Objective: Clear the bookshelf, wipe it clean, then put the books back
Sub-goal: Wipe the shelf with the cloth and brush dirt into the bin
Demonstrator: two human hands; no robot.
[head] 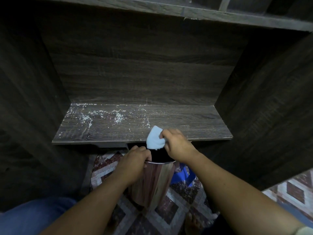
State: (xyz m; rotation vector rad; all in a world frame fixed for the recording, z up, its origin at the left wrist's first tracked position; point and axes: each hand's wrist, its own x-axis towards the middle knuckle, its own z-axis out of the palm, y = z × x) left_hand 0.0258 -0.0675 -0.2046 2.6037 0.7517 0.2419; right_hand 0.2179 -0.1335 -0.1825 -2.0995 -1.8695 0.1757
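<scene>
One cloth (155,139), one bin (152,180), one shelf (194,121), two hands (133,164) (178,146).

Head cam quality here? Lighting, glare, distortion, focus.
Head view: dim overall, side panels nearly black; wide-angle lens splays them outward around the shelf; streaky reflections on the metal bin; white cloth is the brightest patch, edges slightly soft; dust reads clearly.
</scene>
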